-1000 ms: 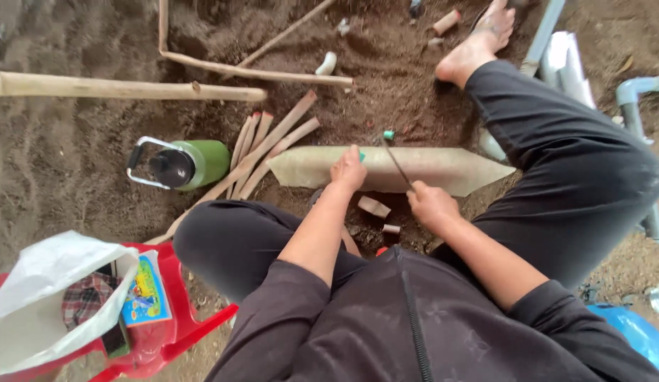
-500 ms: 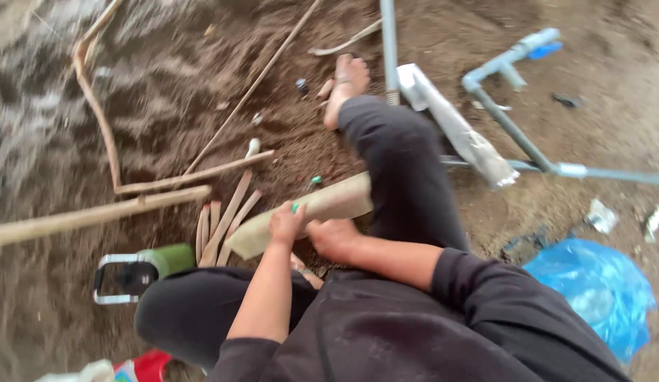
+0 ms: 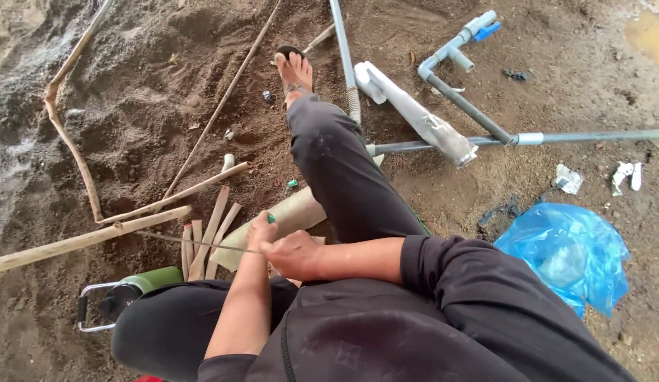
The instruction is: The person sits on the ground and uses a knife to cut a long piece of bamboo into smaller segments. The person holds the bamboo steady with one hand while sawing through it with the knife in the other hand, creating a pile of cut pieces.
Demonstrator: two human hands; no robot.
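Note:
I sit on bare dirt with my right leg stretched out. My left hand point(image 3: 260, 230) rests curled on the end of a pale split bamboo piece point(image 3: 295, 211) beside that leg. A small green-tipped tool point(image 3: 271, 219) shows at its fingertips. Close beside it, my right hand point(image 3: 295, 255) is a fist around a thin grey rod point(image 3: 195, 242) that points left over several flat bamboo strips point(image 3: 210, 237). The two hands nearly touch. How the rod ends inside the fist is hidden.
A green flask with a metal handle point(image 3: 138, 284) lies by my left knee. A long bamboo pole point(image 3: 82, 240) and thin sticks cross the ground at left. Grey pipes point(image 3: 471, 110), a wrapped bundle point(image 3: 414, 113) and a blue plastic bag point(image 3: 570, 255) are at right.
The view has swung right and the scene now appears rotated. My hands have come closer together at the bamboo piece, and the thin rod now points left from my right hand.

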